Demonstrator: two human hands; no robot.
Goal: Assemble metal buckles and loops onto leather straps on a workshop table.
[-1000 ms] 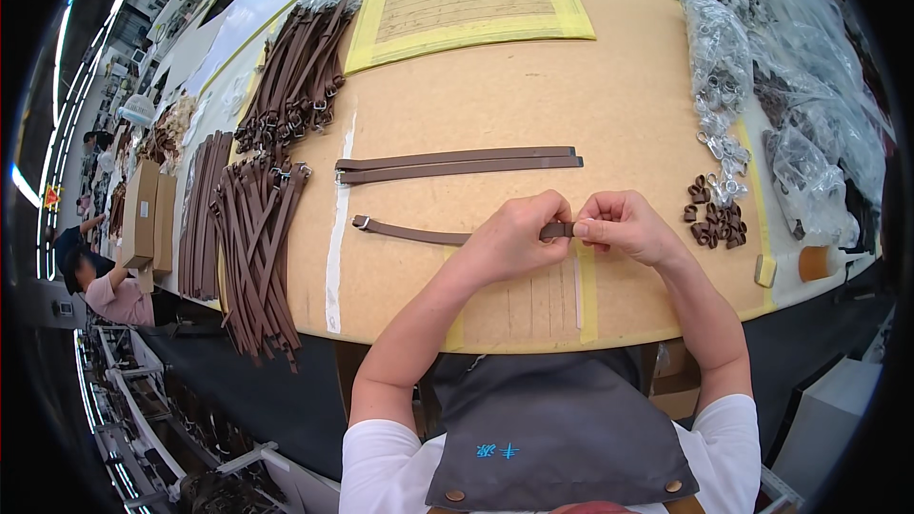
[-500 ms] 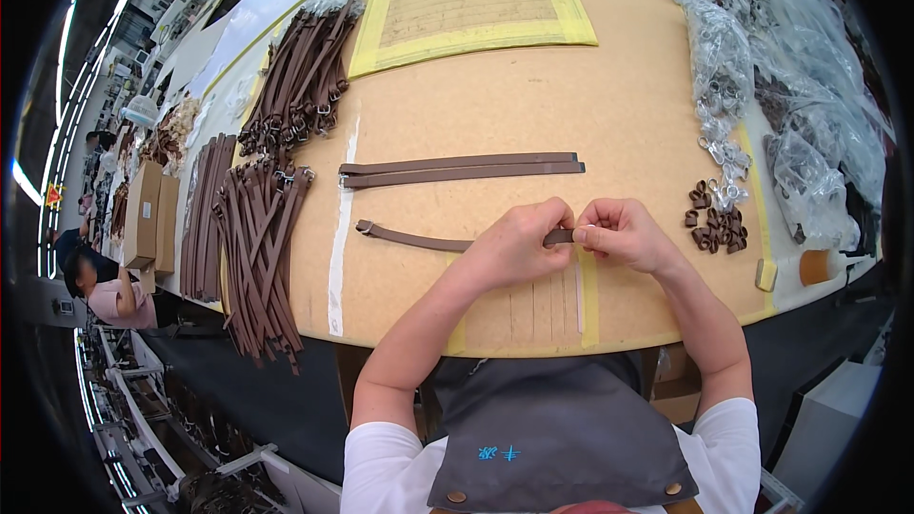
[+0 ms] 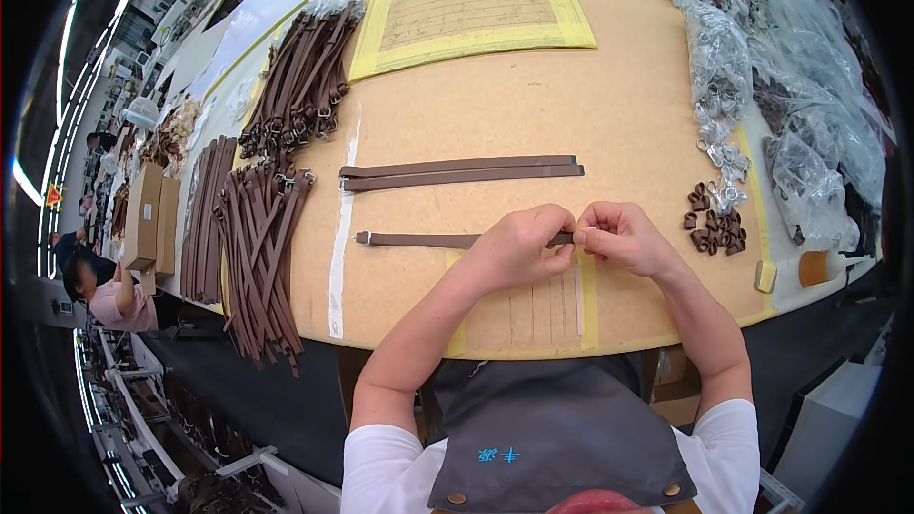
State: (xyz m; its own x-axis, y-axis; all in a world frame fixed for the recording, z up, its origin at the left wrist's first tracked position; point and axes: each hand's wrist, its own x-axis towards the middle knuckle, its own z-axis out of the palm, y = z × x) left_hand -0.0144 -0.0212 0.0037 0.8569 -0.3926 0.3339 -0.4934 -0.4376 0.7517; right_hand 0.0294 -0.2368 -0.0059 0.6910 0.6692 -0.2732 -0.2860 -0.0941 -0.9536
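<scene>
A brown strap [image 3: 424, 240] with a metal buckle at its left end lies across the tan board, its right part passing under my left hand [image 3: 526, 246]. My left hand is closed on the strap near its right end. Fingertips of my right hand [image 3: 625, 240] pinch that same end, touching my left hand's fingertips. Whatever else sits between the fingertips is hidden. Just beyond, two more brown straps [image 3: 462, 172] lie side by side. To the right of my hands is a small heap of brown leather loops [image 3: 716, 231].
Piles of brown straps [image 3: 262, 252] and buckled straps [image 3: 300, 86] line the left side. A yellow-edged panel [image 3: 471, 5] lies at the far side. Metal rings [image 3: 728, 169] and clear plastic bags [image 3: 809, 162] crowd the right. Two people [image 3: 119, 295] are beyond the left edge.
The strap's buckle end has shifted slightly downward and turned, so the strap lies straighter and shows more of its flat face. Both hands stay almost in place, gripping its right end.
</scene>
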